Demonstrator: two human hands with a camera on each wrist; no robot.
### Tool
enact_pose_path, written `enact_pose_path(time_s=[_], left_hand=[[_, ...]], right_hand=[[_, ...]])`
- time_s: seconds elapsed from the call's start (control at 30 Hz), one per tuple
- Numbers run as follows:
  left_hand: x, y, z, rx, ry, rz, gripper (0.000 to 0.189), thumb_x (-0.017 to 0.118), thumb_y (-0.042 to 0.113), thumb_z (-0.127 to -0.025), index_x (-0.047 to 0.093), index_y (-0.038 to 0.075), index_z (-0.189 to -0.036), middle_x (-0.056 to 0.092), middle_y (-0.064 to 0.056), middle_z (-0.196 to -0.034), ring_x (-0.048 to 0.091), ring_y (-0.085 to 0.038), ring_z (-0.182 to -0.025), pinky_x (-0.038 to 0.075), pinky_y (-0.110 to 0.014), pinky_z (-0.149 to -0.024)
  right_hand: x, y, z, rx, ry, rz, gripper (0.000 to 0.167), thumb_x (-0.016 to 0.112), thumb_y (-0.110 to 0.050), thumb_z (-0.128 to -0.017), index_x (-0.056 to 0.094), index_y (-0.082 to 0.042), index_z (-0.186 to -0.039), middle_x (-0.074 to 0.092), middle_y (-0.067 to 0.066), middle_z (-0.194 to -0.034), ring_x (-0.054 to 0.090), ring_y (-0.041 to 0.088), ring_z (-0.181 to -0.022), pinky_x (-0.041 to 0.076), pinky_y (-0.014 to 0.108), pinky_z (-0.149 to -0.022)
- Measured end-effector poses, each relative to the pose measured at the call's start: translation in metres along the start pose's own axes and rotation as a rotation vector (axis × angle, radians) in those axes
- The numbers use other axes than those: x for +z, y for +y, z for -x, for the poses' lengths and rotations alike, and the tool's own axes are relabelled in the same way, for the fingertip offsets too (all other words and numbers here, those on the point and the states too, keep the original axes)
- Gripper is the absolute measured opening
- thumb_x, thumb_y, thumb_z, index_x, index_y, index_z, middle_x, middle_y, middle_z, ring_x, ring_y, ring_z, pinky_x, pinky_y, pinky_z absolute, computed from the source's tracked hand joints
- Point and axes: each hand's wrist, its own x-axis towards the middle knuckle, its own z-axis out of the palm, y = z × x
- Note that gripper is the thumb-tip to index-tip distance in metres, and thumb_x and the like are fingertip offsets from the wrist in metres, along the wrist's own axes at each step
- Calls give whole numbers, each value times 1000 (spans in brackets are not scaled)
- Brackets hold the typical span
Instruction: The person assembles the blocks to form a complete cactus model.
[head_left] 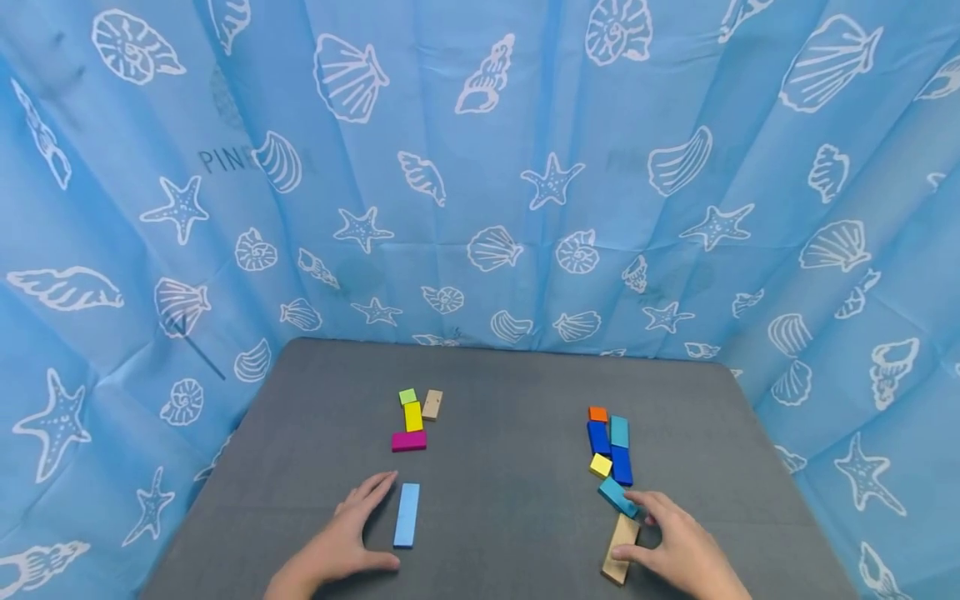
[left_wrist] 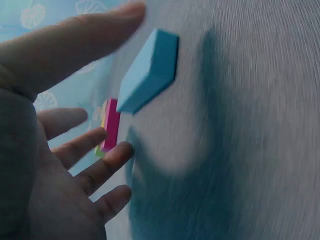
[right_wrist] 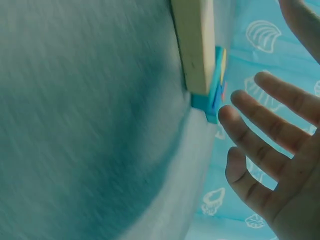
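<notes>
Beside a light blue block (head_left: pixel 407 515) my left hand (head_left: pixel 341 533) is spread, thumb and fingers apart, on the block's left side. The left wrist view shows that light blue block (left_wrist: pixel 150 75) lying free of the fingers. My right hand (head_left: pixel 678 546) hovers at the lower end of a column of blocks. Its thumb overlaps a natural wood block (head_left: pixel 618 562), and its fingertips are near a teal block (head_left: pixel 615 496). In the right wrist view the fingers are extended, with a gap to the wood block (right_wrist: pixel 197 50).
Above the left hand are a magenta block (head_left: pixel 408 442), a yellow block (head_left: pixel 413 417), a lime block (head_left: pixel 407 397) and a wood piece (head_left: pixel 432 405). The right column also has a small yellow block (head_left: pixel 600 465), blue blocks (head_left: pixel 622 467), another teal one (head_left: pixel 618 432) and an orange one (head_left: pixel 597 413). A shell-patterned curtain (head_left: pixel 495 167) surrounds the grey table (head_left: pixel 510 467).
</notes>
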Motion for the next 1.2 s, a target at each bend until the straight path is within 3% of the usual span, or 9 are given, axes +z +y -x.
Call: enact_pose_path(time_s=[0.13,0.23,0.33,0.47,0.67,0.9,1.03,1.2], left_hand=[[8,4,-8,20,-47,25,109,87,39,-74,27,12,-160,31,-15,-160,31,-43,-144,30,-72,-107],[13,5,-12,57,-28,12,99,86,30,-74,35,11,-156,35,-12,-156,36,-37,-140,35,-66,-107],[16,5,-15,52,-13,29,91,85,28,-74,41,11,-152,38,-9,-152,42,-31,-133,36,-63,-105],[16,6,-17,12,-30,63,89,85,32,-77,41,9,-152,38,-12,-150,45,-32,-130,37,-64,-104],[14,7,-16,-12,-37,35,92,88,34,-75,44,6,-150,41,-14,-147,44,-35,-130,38,-66,-104],[20,13,-15,47,35,-17,90,88,43,-71,49,9,-145,46,-4,-141,49,-23,-121,45,-51,-101],[28,23,-16,73,50,11,91,87,46,-73,47,9,-146,46,-6,-142,45,-29,-128,42,-59,-103],[41,37,-20,64,17,48,90,85,49,-75,44,12,-145,44,-7,-144,43,-32,-129,39,-66,-104]], right_hand=[[7,-2,1,31,-30,-46,88,88,-55,-66,59,-10,-136,60,7,-124,57,17,-92,51,40,-72],[9,-3,1,63,-62,-85,86,90,-51,-66,60,-8,-134,58,9,-121,57,19,-92,52,42,-74],[11,-1,2,89,-85,-108,85,91,-50,-65,61,-6,-132,57,9,-115,55,20,-91,50,42,-74],[16,1,2,112,-97,-119,90,92,-51,-62,61,-4,-132,55,8,-111,52,20,-91,47,40,-75],[23,5,1,131,-128,-120,104,92,-57,-59,57,2,-136,56,14,-118,57,25,-98,54,48,-82],[25,6,0,170,-185,-136,106,94,-46,-59,51,6,-141,54,22,-128,58,37,-108,54,54,-87],[27,6,-1,194,-205,-119,108,94,-43,-58,49,6,-143,51,28,-132,56,45,-113,53,57,-86],[27,4,-2,195,-209,-62,109,94,-45,-58,48,8,-143,51,32,-131,54,50,-114,53,58,-86]])
